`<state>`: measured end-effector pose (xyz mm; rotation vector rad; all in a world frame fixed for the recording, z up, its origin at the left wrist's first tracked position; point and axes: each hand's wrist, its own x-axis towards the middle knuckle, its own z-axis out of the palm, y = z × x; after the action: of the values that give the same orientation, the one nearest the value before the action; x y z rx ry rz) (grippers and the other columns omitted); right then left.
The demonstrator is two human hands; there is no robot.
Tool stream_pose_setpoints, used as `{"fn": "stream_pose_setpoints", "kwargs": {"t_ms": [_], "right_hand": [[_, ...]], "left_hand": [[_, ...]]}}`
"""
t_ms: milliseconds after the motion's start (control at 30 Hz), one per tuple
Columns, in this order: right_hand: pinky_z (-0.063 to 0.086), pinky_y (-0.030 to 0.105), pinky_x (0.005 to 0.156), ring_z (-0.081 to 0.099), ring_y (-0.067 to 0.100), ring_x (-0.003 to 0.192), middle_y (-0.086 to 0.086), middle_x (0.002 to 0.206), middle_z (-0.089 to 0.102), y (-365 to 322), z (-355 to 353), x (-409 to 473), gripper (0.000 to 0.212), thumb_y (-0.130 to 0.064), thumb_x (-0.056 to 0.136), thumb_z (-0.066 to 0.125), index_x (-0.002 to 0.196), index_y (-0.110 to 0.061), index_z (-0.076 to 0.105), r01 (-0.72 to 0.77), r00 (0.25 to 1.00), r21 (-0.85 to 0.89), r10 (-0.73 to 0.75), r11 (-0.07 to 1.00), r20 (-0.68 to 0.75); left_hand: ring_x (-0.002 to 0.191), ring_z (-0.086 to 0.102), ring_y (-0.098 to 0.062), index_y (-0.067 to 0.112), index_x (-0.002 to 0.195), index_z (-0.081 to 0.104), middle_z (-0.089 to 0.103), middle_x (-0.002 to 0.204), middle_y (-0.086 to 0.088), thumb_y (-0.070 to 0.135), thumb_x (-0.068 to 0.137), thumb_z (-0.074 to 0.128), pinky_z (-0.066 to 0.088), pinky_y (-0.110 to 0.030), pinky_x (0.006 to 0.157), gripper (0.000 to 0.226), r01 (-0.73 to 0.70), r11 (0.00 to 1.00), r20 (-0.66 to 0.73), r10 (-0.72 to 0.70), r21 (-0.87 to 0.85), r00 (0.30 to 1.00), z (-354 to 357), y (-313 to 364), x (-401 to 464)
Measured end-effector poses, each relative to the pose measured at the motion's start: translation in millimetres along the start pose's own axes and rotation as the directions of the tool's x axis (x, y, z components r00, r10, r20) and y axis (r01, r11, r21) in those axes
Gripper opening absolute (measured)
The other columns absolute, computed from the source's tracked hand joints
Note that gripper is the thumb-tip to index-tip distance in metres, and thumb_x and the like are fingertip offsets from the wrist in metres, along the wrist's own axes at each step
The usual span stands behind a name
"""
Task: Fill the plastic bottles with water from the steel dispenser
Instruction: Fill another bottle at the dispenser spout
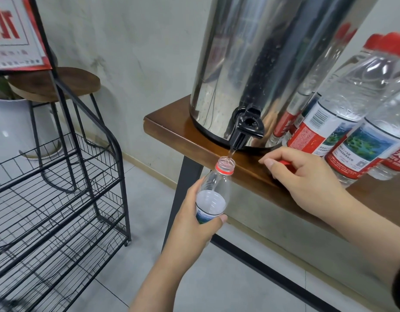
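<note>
A left hand (195,218) is gripping an open bottle (213,190) just under the dispenser (268,64) tap (245,129), catching a thin stream of water. Right of the tap, the right hand (307,179) is pinching a red cap (284,162) over the table (172,129) edge.

The steel dispenser (262,64) is cut off by the top edge, so its lid and upper body are out of view; the capped bottles (343,122) at the right run past the frame's edge, and their label print is too small to read; the left hand (194,224) covers the lower half of the open bottle (217,190); the red cap (284,162) is mostly hidden under the right hand's fingers (282,170); the worktop (169,129) is cut off at the right.
</note>
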<state>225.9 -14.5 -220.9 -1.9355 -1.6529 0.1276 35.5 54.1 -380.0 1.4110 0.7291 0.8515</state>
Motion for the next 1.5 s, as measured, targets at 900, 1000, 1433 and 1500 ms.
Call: {"fn": "stream_pose_setpoints", "kwargs": {"t_ms": [900,1000,1433,1500], "right_hand": [[0.039,0.001,0.069,0.059,-0.01,0.09,-0.034,0.089,0.065,-1.6,-0.7,0.3,0.016,-0.031,0.098,0.059,0.094,-0.043,0.069,-0.028,1.0,0.02,0.027,0.999,0.012],[0.039,0.001,0.068,0.059,-0.011,0.09,-0.035,0.089,0.064,-2.0,-0.2,0.6,0.016,-0.031,0.098,0.059,0.094,-0.042,0.07,-0.032,0.999,0.02,0.032,0.999,0.012],[0.039,0.0,0.068,0.058,-0.011,0.092,-0.037,0.089,0.063,-2.4,-0.8,0.5,0.015,-0.033,0.099,0.057,0.095,-0.042,0.069,-0.039,0.999,0.01,0.039,0.999,0.023],[0.039,0.001,0.068,0.058,-0.011,0.091,-0.036,0.089,0.063,-2.5,-0.7,0.5,0.015,-0.033,0.099,0.058,0.095,-0.043,0.069,-0.039,0.999,0.013,0.039,0.999,0.022]], "left_hand": [[0.131,0.054,-0.005,0.055,0.144,0.038,0.056,0.138,0.023,0.02,0.084,0.083,0.048,-0.009,0.097,0.083,-0.016,0.999,0.001,0.016,0.029,1.0,-5.5,-5.7,3.1],[0.131,0.054,-0.006,0.054,0.144,0.038,0.055,0.139,0.023,0.018,0.084,0.083,0.049,-0.012,0.098,0.083,-0.016,1.0,0.01,0.016,0.023,1.0,-4.4,-5.4,3.1],[0.131,0.053,-0.006,0.052,0.145,0.038,0.055,0.14,0.022,0.018,0.084,0.083,0.047,-0.005,0.091,0.083,-0.014,1.0,0.012,0.014,0.021,1.0,-3.4,-5.3,3.2],[0.131,0.053,-0.004,0.053,0.145,0.038,0.055,0.139,0.023,0.019,0.084,0.083,0.047,-0.006,0.092,0.083,-0.013,1.0,0.01,0.013,0.021,1.0,-3.8,-5.6,3.2]]}}
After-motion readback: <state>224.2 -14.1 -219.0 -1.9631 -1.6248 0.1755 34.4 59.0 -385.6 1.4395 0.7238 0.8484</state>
